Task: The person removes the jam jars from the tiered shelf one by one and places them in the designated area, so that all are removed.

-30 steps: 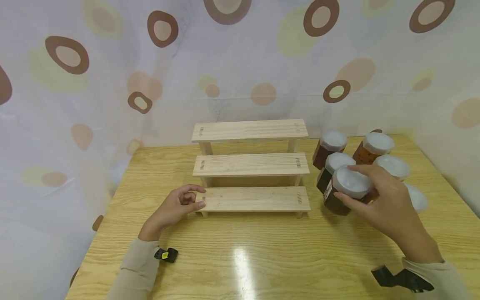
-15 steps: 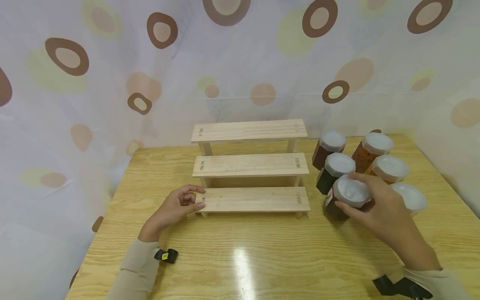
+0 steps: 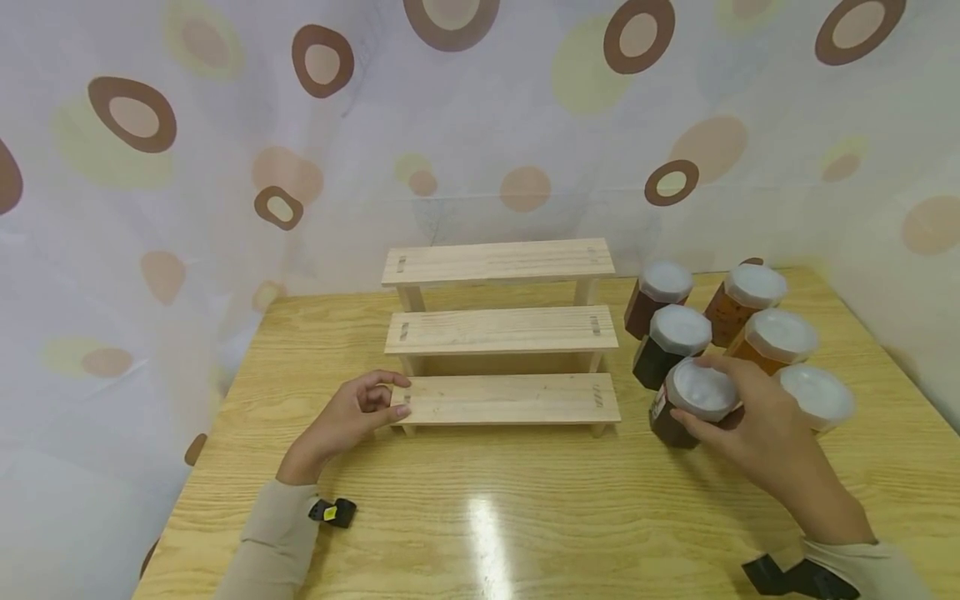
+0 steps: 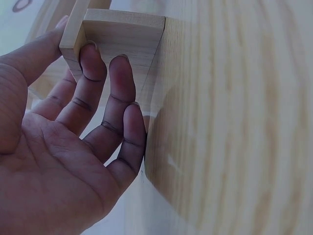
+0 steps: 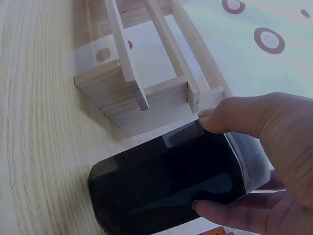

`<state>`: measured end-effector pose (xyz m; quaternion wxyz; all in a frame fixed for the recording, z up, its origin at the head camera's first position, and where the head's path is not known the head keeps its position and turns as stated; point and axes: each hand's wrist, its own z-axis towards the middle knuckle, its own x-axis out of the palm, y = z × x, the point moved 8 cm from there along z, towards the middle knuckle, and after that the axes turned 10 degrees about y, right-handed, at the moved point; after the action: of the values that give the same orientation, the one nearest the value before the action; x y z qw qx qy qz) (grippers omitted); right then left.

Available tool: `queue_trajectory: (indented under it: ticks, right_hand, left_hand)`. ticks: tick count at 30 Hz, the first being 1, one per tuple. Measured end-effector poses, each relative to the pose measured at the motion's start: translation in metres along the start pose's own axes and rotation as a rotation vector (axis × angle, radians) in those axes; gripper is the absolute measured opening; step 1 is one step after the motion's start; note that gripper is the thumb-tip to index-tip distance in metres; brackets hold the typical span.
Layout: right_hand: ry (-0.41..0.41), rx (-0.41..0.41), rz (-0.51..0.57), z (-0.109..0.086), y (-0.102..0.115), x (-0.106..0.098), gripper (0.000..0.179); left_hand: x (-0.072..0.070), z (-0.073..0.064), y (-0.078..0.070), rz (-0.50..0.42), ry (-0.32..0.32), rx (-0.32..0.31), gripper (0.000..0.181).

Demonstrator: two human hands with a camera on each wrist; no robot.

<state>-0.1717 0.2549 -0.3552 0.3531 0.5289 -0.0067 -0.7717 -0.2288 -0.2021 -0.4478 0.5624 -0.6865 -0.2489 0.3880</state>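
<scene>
My right hand [image 3: 772, 425] grips a dark jar [image 3: 671, 421] near its white lid, thumb on one side and fingers on the other. The jar's base is at the tabletop, right of a three-step wooden rack [image 3: 502, 398]; whether it bears fully on the table I cannot tell. In the right wrist view the jar [image 5: 166, 178] looks nearly black, its lid partly behind the hand. At the rack's left end, my left hand [image 3: 356, 417] holds the lowest step between thumb and fingers. The left wrist view shows curled fingers [image 4: 93, 63] beside that step's end [image 4: 122, 22].
Two more dark jars [image 3: 656, 362] [image 3: 648, 308] stand in line behind the held one. To their right are orange-brown jars [image 3: 727, 317] [image 3: 757, 346] and another white-lidded jar [image 3: 816, 392], partly behind the right hand. A patterned cloth [image 3: 465, 125] hangs behind the table [image 3: 420, 508].
My right hand has lowered the dark jar toward the table and slightly nearer to me, away from the dark jar behind it. The left hand and the rack have stayed put.
</scene>
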Motion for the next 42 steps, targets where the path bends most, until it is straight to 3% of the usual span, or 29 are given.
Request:
queue_trajectory:
  ticks: [7,19,25,31,35,38,42]
  right_hand:
    - [-0.001,0.016,0.009,0.0,-0.005,0.0,0.076]
    - [0.07,-0.025,0.05,0.004,-0.009,0.005,0.083]
    - [0.107,0.007,0.037,0.003,-0.012,0.005,0.083]
    - [0.113,0.037,-0.01,0.004,-0.006,-0.003,0.076]
    - [0.03,0.026,-0.074,0.01,0.005,-0.017,0.067]
    - [-0.07,0.005,-0.095,0.019,0.017,-0.028,0.071]
    - [-0.187,-0.061,-0.113,0.038,0.043,-0.029,0.084]
  left_hand:
    - [0.0,0.0,0.001,-0.002,-0.001,0.0,0.039]
    - [-0.003,0.002,0.005,-0.011,-0.004,0.004,0.038]
    - [-0.001,-0.001,0.005,-0.005,0.002,-0.005,0.039]
    - [-0.003,-0.002,0.002,0.087,0.004,-0.037,0.036]
    - [-0.016,-0.007,-0.006,0.19,-0.046,-0.06,0.033]
    - [-0.032,-0.016,-0.018,0.289,-0.142,-0.06,0.036]
    - [-0.046,-0.026,-0.046,0.462,-0.295,-0.01,0.041]
